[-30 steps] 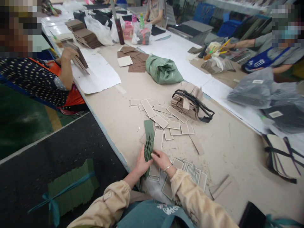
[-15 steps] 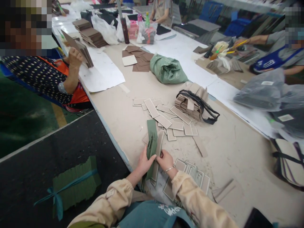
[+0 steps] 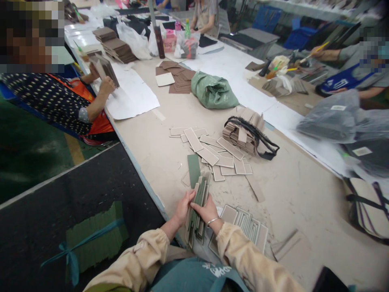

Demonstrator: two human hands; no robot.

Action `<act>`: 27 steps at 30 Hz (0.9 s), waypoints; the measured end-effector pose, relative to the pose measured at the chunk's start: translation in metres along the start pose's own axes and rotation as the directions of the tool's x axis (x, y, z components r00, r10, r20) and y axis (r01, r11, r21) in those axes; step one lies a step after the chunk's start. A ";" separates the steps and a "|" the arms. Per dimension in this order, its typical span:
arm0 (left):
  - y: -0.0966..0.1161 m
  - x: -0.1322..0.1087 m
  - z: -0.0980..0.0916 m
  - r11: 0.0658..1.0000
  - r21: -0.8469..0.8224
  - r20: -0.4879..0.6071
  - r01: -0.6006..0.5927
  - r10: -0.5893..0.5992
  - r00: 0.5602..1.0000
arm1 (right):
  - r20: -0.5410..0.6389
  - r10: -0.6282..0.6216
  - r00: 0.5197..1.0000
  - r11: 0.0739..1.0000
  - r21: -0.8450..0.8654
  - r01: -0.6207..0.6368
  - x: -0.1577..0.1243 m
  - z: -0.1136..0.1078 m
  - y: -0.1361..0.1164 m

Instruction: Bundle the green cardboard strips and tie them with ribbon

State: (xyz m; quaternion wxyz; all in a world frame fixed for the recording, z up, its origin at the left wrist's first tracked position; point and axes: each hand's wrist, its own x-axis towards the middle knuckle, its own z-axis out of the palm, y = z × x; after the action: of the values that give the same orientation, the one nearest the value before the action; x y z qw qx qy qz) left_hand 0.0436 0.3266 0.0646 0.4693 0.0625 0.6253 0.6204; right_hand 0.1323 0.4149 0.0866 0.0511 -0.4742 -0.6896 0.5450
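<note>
In the head view, the left hand (image 3: 183, 207) and right hand (image 3: 209, 211) grip between them a bundle of thin, stiff, rectangular green and beige strips (image 3: 199, 205), held edge-on at the table's (image 3: 146, 150) near edge. Just beyond lie a smooth flat green strip (image 3: 193, 169) and a loose heap of pale-edged beige strips (image 3: 208, 156). Farther off sits a crumpled, glossy green bag (image 3: 214, 92), contents hidden, while a translucent grey bag (image 3: 331, 117) holds something dark and indistinct.

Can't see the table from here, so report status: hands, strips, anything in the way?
Left hand and right hand holding strips between them. Strips bunched, green and beige. Flat green piece just beyond, not blocking either hand.
</note>
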 end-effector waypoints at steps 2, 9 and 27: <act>0.003 -0.001 0.003 0.999 0.040 0.021 -0.025 0.024 0.999 | -0.072 0.030 0.997 0.999 0.020 -0.029 0.000 0.002 0.007; 0.018 0.002 0.017 0.964 0.247 -0.088 -0.095 0.120 0.989 | -0.097 0.003 0.995 0.989 0.148 0.012 -0.010 -0.014 0.017; 0.054 -0.035 0.016 0.811 0.317 0.505 -0.493 0.296 0.811 | -0.015 -0.598 0.802 0.801 0.021 0.598 -0.062 -0.059 0.010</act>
State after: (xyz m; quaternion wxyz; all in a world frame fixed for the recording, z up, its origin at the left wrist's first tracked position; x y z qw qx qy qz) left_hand 0.0468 0.3269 0.1311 0.4268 0.4328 0.5990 0.5213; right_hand 0.2069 0.4126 0.1297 0.2285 -0.2342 -0.7968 0.5079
